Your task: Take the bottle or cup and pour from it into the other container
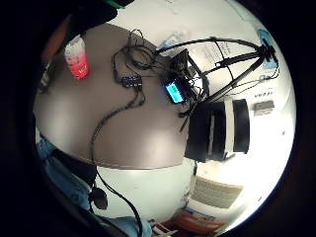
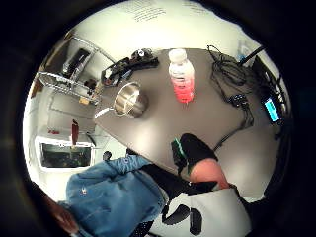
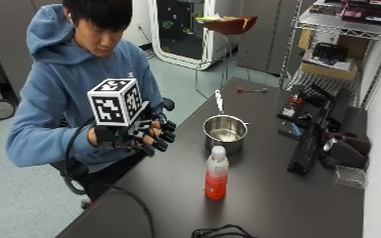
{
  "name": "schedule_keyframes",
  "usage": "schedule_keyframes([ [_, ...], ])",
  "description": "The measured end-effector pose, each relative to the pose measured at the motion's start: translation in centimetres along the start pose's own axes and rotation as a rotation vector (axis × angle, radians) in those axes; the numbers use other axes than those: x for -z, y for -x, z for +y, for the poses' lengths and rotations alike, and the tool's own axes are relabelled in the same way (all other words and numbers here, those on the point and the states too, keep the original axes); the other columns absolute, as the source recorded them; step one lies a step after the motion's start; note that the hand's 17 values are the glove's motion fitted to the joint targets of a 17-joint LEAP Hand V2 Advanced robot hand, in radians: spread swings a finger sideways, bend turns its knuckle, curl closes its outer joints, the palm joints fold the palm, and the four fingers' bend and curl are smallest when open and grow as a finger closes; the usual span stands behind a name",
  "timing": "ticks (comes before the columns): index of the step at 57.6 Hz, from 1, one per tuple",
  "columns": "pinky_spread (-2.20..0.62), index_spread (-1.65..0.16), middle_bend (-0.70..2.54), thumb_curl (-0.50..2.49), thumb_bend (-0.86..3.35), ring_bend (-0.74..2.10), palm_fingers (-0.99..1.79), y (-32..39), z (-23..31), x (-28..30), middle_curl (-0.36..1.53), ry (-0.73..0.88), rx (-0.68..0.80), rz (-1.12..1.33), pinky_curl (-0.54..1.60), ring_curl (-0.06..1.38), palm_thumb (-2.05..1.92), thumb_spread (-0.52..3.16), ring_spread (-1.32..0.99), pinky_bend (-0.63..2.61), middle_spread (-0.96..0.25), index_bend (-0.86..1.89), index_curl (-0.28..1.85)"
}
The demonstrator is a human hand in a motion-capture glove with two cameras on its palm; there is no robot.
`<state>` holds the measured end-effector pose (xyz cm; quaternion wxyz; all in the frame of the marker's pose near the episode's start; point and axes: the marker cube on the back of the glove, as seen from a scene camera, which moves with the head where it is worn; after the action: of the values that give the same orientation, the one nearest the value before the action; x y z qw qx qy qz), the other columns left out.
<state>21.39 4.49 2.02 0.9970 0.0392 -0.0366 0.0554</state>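
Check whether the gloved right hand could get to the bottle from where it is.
Probably yes. The right hand is raised near the table edge, holding nothing, and only bare tabletop shows between it and the upright bottle; the pot stands off to one side.

**Setting: laboratory or technical workroom**

Dark worktable [image 3: 270,198] carries cables [image 1: 129,54] and a lit device screen [image 1: 174,92]. Wire shelving [image 3: 339,29] holds equipment and boxes. A camera tripod [image 1: 232,59] stands beside the table. Grey cabinets line the wall.
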Motion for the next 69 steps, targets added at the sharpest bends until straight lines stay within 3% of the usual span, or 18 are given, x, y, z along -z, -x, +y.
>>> schedule_keyframes([
  [27,0.23,-0.37,0.19,0.36,-0.03,0.45,0.07,-8.8,-3.1,-2.9,0.32,-0.055,0.020,-0.338,0.29,0.29,0.58,0.91,0.07,0.70,0.01,0.13,0.19],
  [49,0.23,-0.36,0.20,0.36,-0.03,0.45,0.07,-7.6,-6.7,-5.7,0.33,0.015,0.104,-0.528,0.28,0.29,0.62,0.89,0.07,0.68,0.01,0.14,0.21],
  [69,0.23,-0.36,0.20,0.36,-0.03,0.45,0.08,-4.6,-10.9,-8.6,0.33,-0.067,0.156,-0.726,0.28,0.29,0.63,0.88,0.07,0.67,0.01,0.14,0.22],
])
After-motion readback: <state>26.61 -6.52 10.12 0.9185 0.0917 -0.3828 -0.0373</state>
